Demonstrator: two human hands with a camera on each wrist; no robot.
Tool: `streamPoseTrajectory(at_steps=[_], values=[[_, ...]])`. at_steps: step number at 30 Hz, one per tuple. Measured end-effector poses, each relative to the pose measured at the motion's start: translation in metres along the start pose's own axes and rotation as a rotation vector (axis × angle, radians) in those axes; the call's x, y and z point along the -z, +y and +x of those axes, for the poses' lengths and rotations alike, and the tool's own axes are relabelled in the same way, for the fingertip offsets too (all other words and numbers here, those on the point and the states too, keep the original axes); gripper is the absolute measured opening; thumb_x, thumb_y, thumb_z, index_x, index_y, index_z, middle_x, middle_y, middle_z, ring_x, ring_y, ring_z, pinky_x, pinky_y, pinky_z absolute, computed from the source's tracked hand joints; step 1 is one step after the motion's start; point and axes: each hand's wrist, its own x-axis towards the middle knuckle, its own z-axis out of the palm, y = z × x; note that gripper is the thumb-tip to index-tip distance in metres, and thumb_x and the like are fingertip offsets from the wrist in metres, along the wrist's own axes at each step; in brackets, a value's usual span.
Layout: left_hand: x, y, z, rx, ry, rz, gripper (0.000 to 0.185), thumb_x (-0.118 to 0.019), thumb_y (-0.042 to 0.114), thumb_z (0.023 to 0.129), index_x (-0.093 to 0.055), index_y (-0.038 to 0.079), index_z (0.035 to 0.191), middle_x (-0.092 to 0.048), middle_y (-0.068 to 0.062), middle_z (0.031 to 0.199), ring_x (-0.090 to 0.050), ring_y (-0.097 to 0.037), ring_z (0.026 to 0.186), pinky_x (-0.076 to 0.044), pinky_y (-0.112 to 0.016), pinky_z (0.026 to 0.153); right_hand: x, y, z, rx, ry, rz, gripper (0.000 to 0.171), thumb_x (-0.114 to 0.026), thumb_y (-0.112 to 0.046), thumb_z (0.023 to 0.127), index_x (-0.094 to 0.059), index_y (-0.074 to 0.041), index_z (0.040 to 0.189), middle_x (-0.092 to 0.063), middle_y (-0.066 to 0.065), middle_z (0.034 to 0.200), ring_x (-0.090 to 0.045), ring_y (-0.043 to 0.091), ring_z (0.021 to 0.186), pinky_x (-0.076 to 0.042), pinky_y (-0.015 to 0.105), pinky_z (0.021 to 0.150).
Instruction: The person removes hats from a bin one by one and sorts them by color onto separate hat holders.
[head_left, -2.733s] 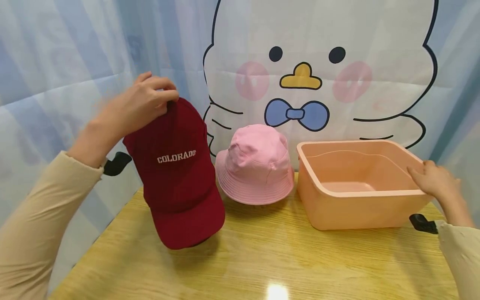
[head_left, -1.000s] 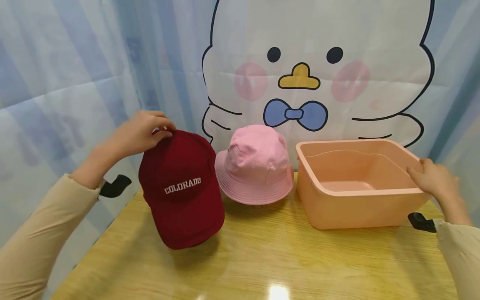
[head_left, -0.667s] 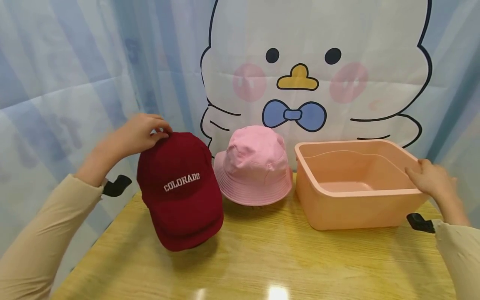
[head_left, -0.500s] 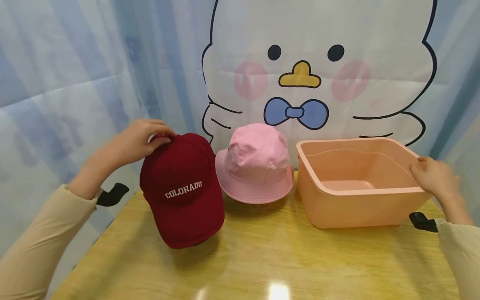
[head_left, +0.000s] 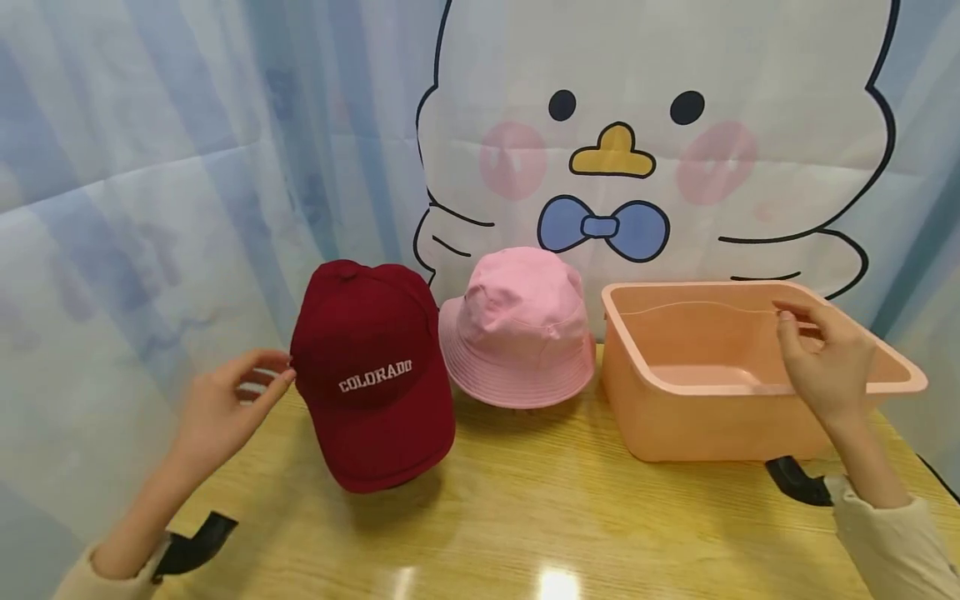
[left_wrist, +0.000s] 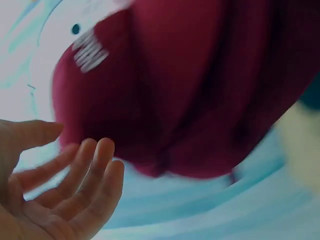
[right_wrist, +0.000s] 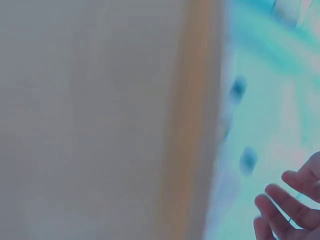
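Two hats sit on your yellow wood bench (head_left: 525, 533): a maroon COLORADO cap (head_left: 371, 375) propped on its brim, a pink bucket hat (head_left: 517, 329) beside it, cartoon duck curtain (head_left: 645, 142) behind. Your left hand (head_left: 221, 408) hovers just beside the cap, grip loose and empty; your right hand (head_left: 825, 362) is spread loose over the peach tub (head_left: 675, 417).

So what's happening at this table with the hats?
A person sits at a wooden table with two hats and a tub. Their left hand is open beside the dark red COLORADO cap, holding nothing. The right hand hovers open in front of the empty peach plastic tub. A pink bucket hat sits between cap and tub, untouched.
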Motion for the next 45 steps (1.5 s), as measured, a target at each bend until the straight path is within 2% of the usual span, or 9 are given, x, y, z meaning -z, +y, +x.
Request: streamPoseTrajectory(at_steps=[3, 7, 12, 16, 24, 30, 35, 40, 45], values=[[-0.014, -0.011, -0.019, 0.230, -0.123, -0.235, 0.022, -0.054, 0.011, 0.088, -0.056, -0.004, 0.104, -0.064, 0.005, 0.083, -0.058, 0.008, 0.068, -0.051, -0.018, 0.057, -0.019, -0.042, -0.011, 0.060, -0.092, 0.187, 0.015, -0.054, 0.004, 0.082, -0.065, 0.010, 0.089, -0.058, -0.033, 0.087, -0.055, -0.016, 0.077, -0.042, 0.002, 0.067], [-0.026, -0.017, -0.035, 0.484, -0.274, -0.513, 0.039, -0.047, 0.021, 0.093, -0.044, -0.009, 0.117, -0.060, 0.015, 0.088, -0.064, -0.003, 0.075, -0.054, -0.027, 0.065, -0.051, -0.086, -0.034, -0.057, -0.388, 0.436, 0.014, -0.053, 0.005, 0.084, -0.063, 0.008, 0.093, -0.064, -0.021, 0.085, -0.061, -0.002, 0.071, -0.049, 0.014, 0.057], [-0.036, -0.015, -0.042, 0.629, -0.389, -0.665, 0.048, -0.046, 0.029, 0.093, -0.037, -0.008, 0.121, -0.060, 0.004, 0.095, -0.064, -0.008, 0.084, -0.053, -0.030, 0.073, -0.106, -0.124, -0.067, -0.303, -0.854, 0.745, 0.025, -0.051, -0.005, 0.089, -0.055, 0.013, 0.105, -0.066, 0.012, 0.094, -0.064, 0.006, 0.076, -0.053, 0.029, 0.061], [-0.041, -0.012, -0.042, 0.657, -0.417, -0.729, 0.046, -0.045, 0.029, 0.093, -0.036, -0.008, 0.118, -0.060, 0.001, 0.097, -0.065, -0.011, 0.086, -0.053, -0.032, 0.076, -0.146, -0.147, -0.087, -0.492, -1.061, 0.886, 0.034, -0.049, -0.010, 0.091, -0.048, 0.017, 0.113, -0.056, 0.033, 0.105, -0.064, 0.008, 0.082, -0.053, 0.041, 0.071], [-0.044, -0.012, -0.044, 0.699, -0.422, -0.774, 0.048, -0.043, 0.028, 0.094, -0.033, -0.011, 0.120, -0.063, -0.003, 0.092, -0.067, -0.015, 0.084, -0.053, -0.033, 0.075, -0.184, -0.170, -0.103, -0.649, -1.073, 0.864, 0.035, -0.045, -0.006, 0.091, -0.042, 0.016, 0.119, -0.053, 0.033, 0.108, -0.060, 0.037, 0.097, -0.053, 0.037, 0.073], [-0.043, -0.022, -0.049, 0.749, -0.453, -0.835, 0.043, -0.041, 0.027, 0.095, -0.036, -0.010, 0.117, -0.064, 0.000, 0.089, -0.067, -0.014, 0.084, -0.053, -0.031, 0.074, -0.193, -0.175, -0.106, -0.752, -1.085, 0.874, 0.036, -0.047, -0.007, 0.090, -0.043, 0.015, 0.119, -0.056, 0.019, 0.104, -0.063, 0.022, 0.085, -0.053, 0.034, 0.073], [-0.043, -0.029, -0.052, 0.750, -0.517, -0.890, 0.053, -0.039, 0.027, 0.096, -0.027, -0.014, 0.126, -0.064, 0.000, 0.093, -0.066, -0.014, 0.087, -0.052, -0.032, 0.077, -0.199, -0.178, -0.107, -0.814, -1.077, 0.900, 0.033, -0.048, -0.009, 0.090, -0.043, 0.013, 0.113, -0.054, 0.005, 0.091, -0.059, 0.008, 0.069, -0.054, 0.033, 0.070], [-0.040, -0.028, -0.051, 0.760, -0.559, -0.814, 0.050, -0.037, 0.033, 0.096, -0.033, -0.008, 0.125, -0.061, 0.003, 0.096, -0.065, -0.010, 0.087, -0.053, -0.032, 0.075, -0.202, -0.183, -0.105, -0.850, -1.072, 0.969, 0.020, -0.048, -0.009, 0.090, -0.044, 0.005, 0.103, -0.051, -0.001, 0.078, -0.056, 0.007, 0.059, -0.054, 0.028, 0.062], [-0.035, -0.025, -0.048, 0.785, -0.617, -0.785, 0.060, -0.035, 0.039, 0.095, -0.025, -0.009, 0.130, -0.057, 0.002, 0.100, -0.064, -0.008, 0.087, -0.053, -0.032, 0.071, -0.200, -0.188, -0.098, -0.922, -1.090, 1.049, 0.007, -0.046, -0.011, 0.092, -0.042, -0.009, 0.097, -0.054, -0.006, 0.075, -0.056, 0.005, 0.057, -0.048, 0.018, 0.055]])
